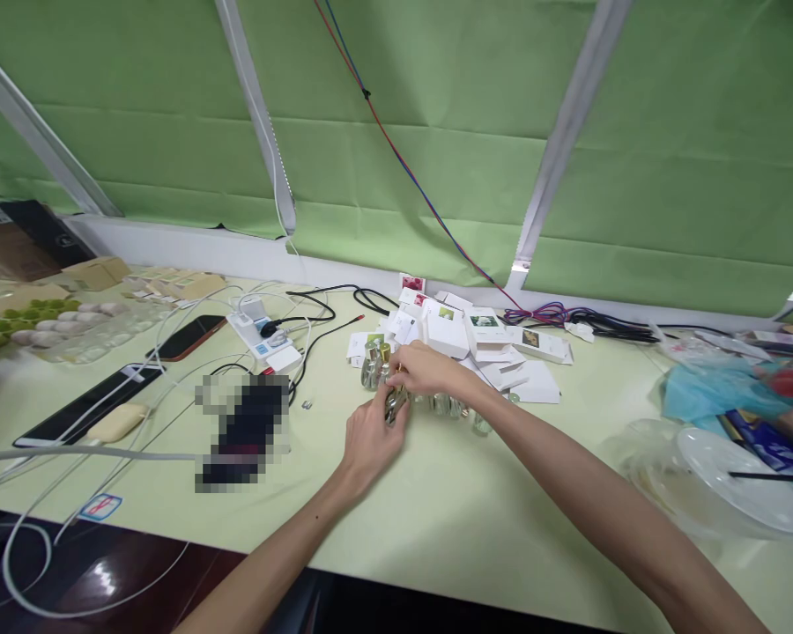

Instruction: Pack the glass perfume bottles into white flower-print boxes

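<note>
We hold a small glass bottle [394,403] above the table [436,511], left hand [370,440] cupping it, right hand [423,370] fingers pinching its top; a slip could topple the bottles [373,365] just beside.

Two hands, the left hand [370,438] and the right hand [423,368], meet over one small glass bottle [394,403] on the bench [476,511]. One more bottle [371,365] stands beside them; others behind cannot be counted. Two dark phones [188,337] [89,405] lie at left, with one white power strip [264,339] and one heap of white cartons [476,339].
</note>
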`<move>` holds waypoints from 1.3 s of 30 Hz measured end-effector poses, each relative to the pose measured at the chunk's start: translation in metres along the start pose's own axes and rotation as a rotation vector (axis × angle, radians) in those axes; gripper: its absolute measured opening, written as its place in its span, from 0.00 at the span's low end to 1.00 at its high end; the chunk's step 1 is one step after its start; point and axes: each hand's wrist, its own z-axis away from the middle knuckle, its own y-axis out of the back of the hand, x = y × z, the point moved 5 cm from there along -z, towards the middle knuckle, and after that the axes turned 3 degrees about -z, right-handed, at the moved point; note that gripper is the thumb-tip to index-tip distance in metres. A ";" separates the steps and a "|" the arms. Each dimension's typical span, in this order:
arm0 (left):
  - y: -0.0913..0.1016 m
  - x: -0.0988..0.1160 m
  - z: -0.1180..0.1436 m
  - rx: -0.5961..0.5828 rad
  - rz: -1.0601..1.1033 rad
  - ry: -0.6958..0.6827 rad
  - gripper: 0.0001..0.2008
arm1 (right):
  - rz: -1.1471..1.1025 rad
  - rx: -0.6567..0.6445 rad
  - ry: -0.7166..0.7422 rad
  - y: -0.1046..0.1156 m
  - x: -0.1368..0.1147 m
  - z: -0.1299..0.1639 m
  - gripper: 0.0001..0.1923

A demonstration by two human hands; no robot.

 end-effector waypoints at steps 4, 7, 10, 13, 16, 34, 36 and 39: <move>0.001 0.000 0.000 -0.017 -0.044 -0.018 0.17 | -0.054 -0.016 0.078 0.005 0.005 -0.007 0.05; 0.001 0.001 0.002 -0.023 -0.048 -0.017 0.18 | -0.073 -0.014 0.109 0.012 0.009 -0.010 0.07; 0.001 0.002 0.003 -0.012 -0.037 -0.021 0.18 | -0.090 0.008 0.124 0.021 0.010 -0.009 0.07; 0.001 0.002 0.003 0.007 -0.022 -0.018 0.18 | -0.116 0.092 0.073 0.031 0.013 -0.001 0.06; 0.001 0.001 0.002 0.026 -0.015 -0.024 0.18 | -0.094 0.212 -0.035 0.042 0.017 0.018 0.05; 0.003 0.006 -0.003 0.049 0.160 -0.028 0.21 | -0.035 0.101 -0.910 -0.037 0.132 0.193 0.02; 0.005 0.007 -0.001 0.035 0.187 -0.019 0.22 | -0.039 0.135 -0.902 -0.040 0.141 0.188 0.05; 0.005 0.006 0.001 0.032 0.222 -0.023 0.23 | -0.050 0.139 -0.875 -0.044 0.144 0.179 0.08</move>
